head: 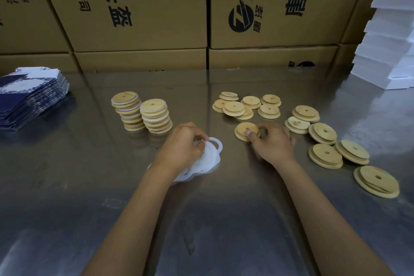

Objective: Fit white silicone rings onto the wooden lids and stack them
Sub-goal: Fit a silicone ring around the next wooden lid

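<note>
My left hand [182, 144] rests on a heap of white silicone rings [207, 159] on the steel table, its fingers pinching one ring at the top of the heap. My right hand [272, 143] grips a round wooden lid [245, 130] with a centre hole, thumb on its near edge; the lid lies on the table. Two stacks of lids fitted with white rings [143, 114] stand to the left of my hands. Several loose bare lids [246, 105] lie scattered behind and to the right, out to a large one [376, 181].
A pile of flat blue-and-white printed cartons [29, 96] sits at the far left of the steel table [201, 219]. Brown cardboard boxes [145, 11] wall off the back. White foam sheets [389, 36] are stacked at the far right.
</note>
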